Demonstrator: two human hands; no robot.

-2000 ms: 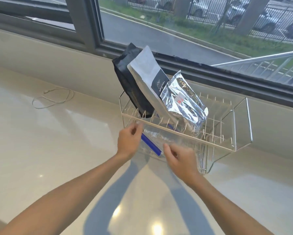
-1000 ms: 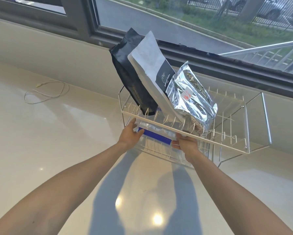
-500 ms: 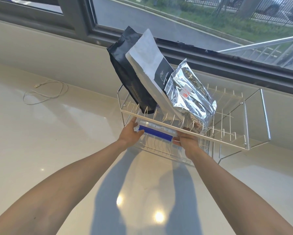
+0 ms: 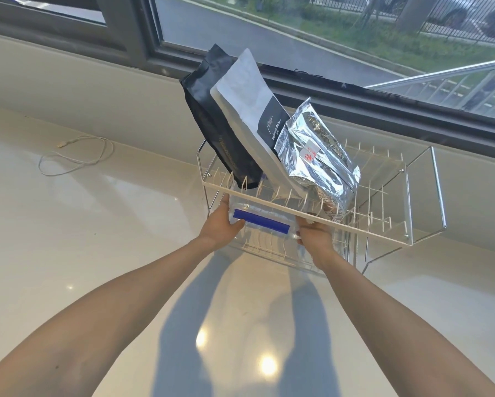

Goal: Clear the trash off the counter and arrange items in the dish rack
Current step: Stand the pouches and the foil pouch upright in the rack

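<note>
A two-tier wire dish rack (image 4: 383,233) stands on the pale counter by the window. Its upper tier holds a black pouch (image 4: 212,121), a white coffee pouch (image 4: 246,98) and a silver foil bag (image 4: 317,159), all leaning left. A clear plastic bag with a blue zip strip (image 4: 260,222) sits in the lower tier, under the upper rail. My left hand (image 4: 220,227) grips its left end and my right hand (image 4: 315,234) grips its right end.
A thin white cable (image 4: 74,156) lies coiled on the counter at the left, near the wall. A dark window frame (image 4: 355,101) runs behind the rack. The glossy counter (image 4: 126,239) spreads to the left and in front.
Both hands have pushed the clear bag from in front of the rack into the lower tier. The blue strip now lies level under the upper rail.
</note>
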